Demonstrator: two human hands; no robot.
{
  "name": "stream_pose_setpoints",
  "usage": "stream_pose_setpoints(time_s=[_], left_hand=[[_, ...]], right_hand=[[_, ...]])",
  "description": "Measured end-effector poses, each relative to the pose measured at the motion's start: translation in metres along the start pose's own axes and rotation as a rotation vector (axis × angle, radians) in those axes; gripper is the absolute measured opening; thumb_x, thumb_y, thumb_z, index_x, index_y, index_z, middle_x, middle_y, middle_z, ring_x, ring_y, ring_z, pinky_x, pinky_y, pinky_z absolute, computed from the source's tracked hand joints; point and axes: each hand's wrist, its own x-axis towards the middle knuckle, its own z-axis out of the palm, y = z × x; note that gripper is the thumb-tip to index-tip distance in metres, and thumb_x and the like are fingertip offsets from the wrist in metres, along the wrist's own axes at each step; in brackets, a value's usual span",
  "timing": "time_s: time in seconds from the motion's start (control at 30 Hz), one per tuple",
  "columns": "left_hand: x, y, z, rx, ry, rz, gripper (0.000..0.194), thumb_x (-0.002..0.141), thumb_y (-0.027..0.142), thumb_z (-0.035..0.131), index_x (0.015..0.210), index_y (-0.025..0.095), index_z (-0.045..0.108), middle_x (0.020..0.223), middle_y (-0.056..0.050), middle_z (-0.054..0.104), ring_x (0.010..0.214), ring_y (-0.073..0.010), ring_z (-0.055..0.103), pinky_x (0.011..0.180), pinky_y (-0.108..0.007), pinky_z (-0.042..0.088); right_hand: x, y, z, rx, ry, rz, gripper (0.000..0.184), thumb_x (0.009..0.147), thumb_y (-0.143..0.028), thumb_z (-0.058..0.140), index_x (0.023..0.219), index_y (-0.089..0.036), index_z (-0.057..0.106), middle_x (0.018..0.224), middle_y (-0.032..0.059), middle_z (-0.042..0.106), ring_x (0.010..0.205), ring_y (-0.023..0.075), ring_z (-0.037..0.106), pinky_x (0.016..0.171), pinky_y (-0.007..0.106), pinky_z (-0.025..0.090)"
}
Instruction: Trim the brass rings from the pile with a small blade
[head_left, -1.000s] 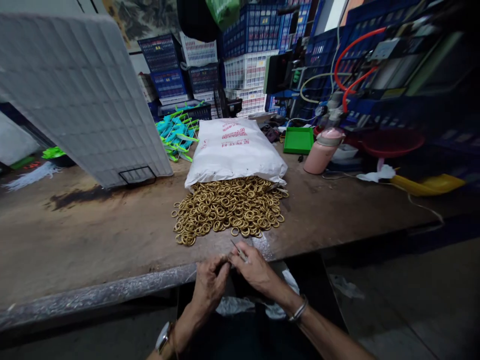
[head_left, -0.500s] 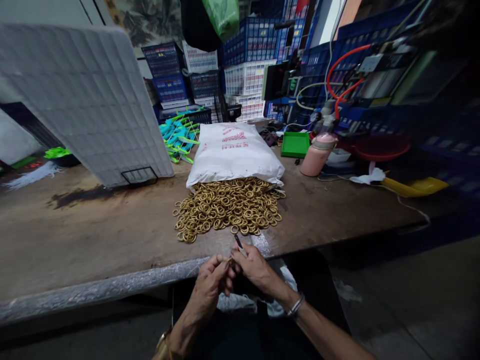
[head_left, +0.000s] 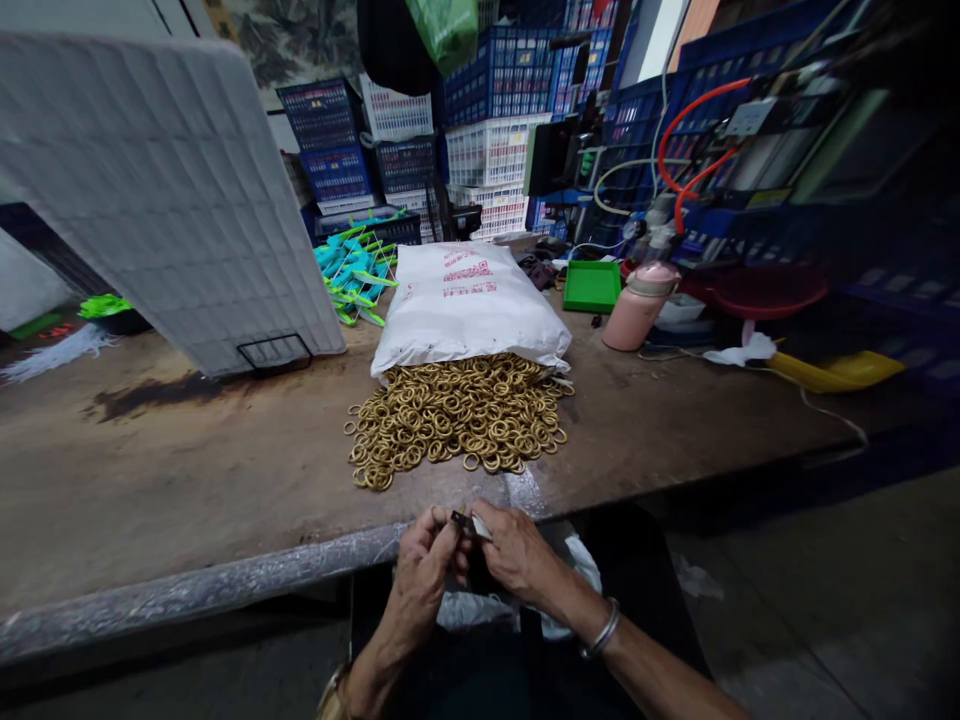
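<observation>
At the bottom centre of my view, the right hand (head_left: pixel 521 555) has its fingers closed around a slim, pale-handled, dark-tipped tool (head_left: pixel 481 527). Opposite, the left hand (head_left: pixel 421 565) pinches thumb to fingers on a small gold-coloured piece (head_left: pixel 463 509) at that tip; it is mostly covered, so I cannot tell its full shape. Mid-frame I see matching dull-gold round rings (head_left: pixel 450 415), thin and open-centred, heaped and overlapping before a red-printed white sack (head_left: pixel 469 315) on the worn brown bench (head_left: pixel 225 490).
</observation>
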Motion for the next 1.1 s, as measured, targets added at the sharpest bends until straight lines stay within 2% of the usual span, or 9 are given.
stream_pose_setpoints(time_s=[0.13, 0.23, 0.33, 0.4, 0.57, 0.7, 0.9, 1.0, 1.1], left_hand=[[-0.007, 0.002, 0.003, -0.021, -0.073, 0.006, 0.026, 0.076, 0.040, 0.057, 0.068, 0.016, 0.050, 0.058, 0.003, 0.051, 0.041, -0.0053, 0.043, 0.041, -0.019, 0.040], [-0.011, 0.004, 0.007, -0.152, -0.151, -0.046, 0.023, 0.076, 0.037, 0.058, 0.071, 0.016, 0.052, 0.062, 0.001, 0.055, 0.045, -0.0075, 0.048, 0.043, -0.021, 0.042], [-0.008, 0.004, 0.007, -0.295, -0.121, -0.122, 0.021, 0.073, 0.033, 0.063, 0.073, 0.015, 0.053, 0.076, -0.004, 0.061, 0.058, -0.0112, 0.055, 0.045, -0.020, 0.043], [-0.004, 0.002, 0.004, -0.338, -0.090, -0.157, 0.019, 0.071, 0.029, 0.065, 0.071, 0.013, 0.054, 0.083, -0.008, 0.062, 0.065, -0.0128, 0.058, 0.047, -0.020, 0.044], [0.002, -0.001, -0.004, -0.442, -0.078, -0.201, 0.016, 0.071, 0.027, 0.064, 0.072, 0.014, 0.055, 0.077, -0.006, 0.063, 0.060, -0.0127, 0.057, 0.046, -0.021, 0.044], [0.005, -0.002, -0.007, -0.536, -0.094, -0.259, 0.017, 0.070, 0.027, 0.063, 0.080, 0.014, 0.059, 0.070, -0.004, 0.061, 0.055, -0.0114, 0.055, 0.044, -0.021, 0.043], [0.014, -0.008, -0.007, -0.683, -0.115, -0.391, 0.024, 0.069, 0.031, 0.064, 0.059, 0.013, 0.053, 0.065, -0.002, 0.057, 0.052, -0.0088, 0.051, 0.043, -0.018, 0.037], [0.016, -0.008, -0.006, -0.680, -0.084, -0.426, 0.025, 0.068, 0.029, 0.066, 0.057, 0.013, 0.050, 0.066, -0.002, 0.056, 0.052, -0.0078, 0.050, 0.043, -0.017, 0.036], [0.017, -0.006, -0.004, -0.655, -0.064, -0.417, 0.024, 0.067, 0.028, 0.067, 0.060, 0.013, 0.050, 0.063, 0.000, 0.053, 0.050, -0.0067, 0.047, 0.041, -0.016, 0.034]], right_hand=[[0.003, 0.008, -0.006, -0.161, 0.039, 0.087, 0.025, 0.070, -0.009, 0.039, 0.091, -0.017, 0.051, 0.072, 0.0038, 0.060, 0.066, 0.0158, 0.053, 0.059, 0.025, 0.028], [0.013, 0.016, -0.013, -0.214, 0.145, 0.176, 0.024, 0.070, -0.007, 0.038, 0.089, -0.017, 0.050, 0.072, 0.0037, 0.060, 0.064, 0.0149, 0.052, 0.058, 0.025, 0.027], [0.026, 0.023, -0.017, -0.231, 0.278, 0.215, 0.023, 0.073, -0.006, 0.038, 0.089, -0.017, 0.049, 0.075, 0.0039, 0.061, 0.065, 0.0142, 0.053, 0.057, 0.024, 0.026], [0.033, 0.026, -0.017, -0.234, 0.317, 0.209, 0.020, 0.075, -0.009, 0.040, 0.091, -0.018, 0.048, 0.078, 0.0040, 0.061, 0.068, 0.0145, 0.054, 0.058, 0.024, 0.026], [0.043, 0.029, -0.009, -0.313, 0.286, 0.255, 0.016, 0.080, -0.018, 0.043, 0.095, -0.020, 0.050, 0.083, 0.0044, 0.063, 0.071, 0.0163, 0.057, 0.059, 0.026, 0.026], [0.045, 0.028, -0.006, -0.349, 0.267, 0.272, 0.021, 0.079, -0.014, 0.042, 0.097, -0.021, 0.050, 0.086, 0.0053, 0.064, 0.073, 0.0170, 0.058, 0.059, 0.026, 0.027], [0.044, 0.029, -0.006, -0.334, 0.284, 0.271, 0.021, 0.080, -0.012, 0.038, 0.093, -0.020, 0.052, 0.086, 0.0052, 0.065, 0.074, 0.0168, 0.058, 0.061, 0.027, 0.028], [0.043, 0.031, -0.007, -0.309, 0.291, 0.267, 0.023, 0.078, -0.009, 0.038, 0.093, -0.019, 0.053, 0.087, 0.0058, 0.064, 0.075, 0.0158, 0.057, 0.062, 0.025, 0.028], [0.042, 0.033, -0.008, -0.244, 0.313, 0.205, 0.023, 0.073, -0.007, 0.040, 0.087, -0.019, 0.053, 0.078, 0.0041, 0.063, 0.070, 0.0144, 0.055, 0.061, 0.024, 0.027]])
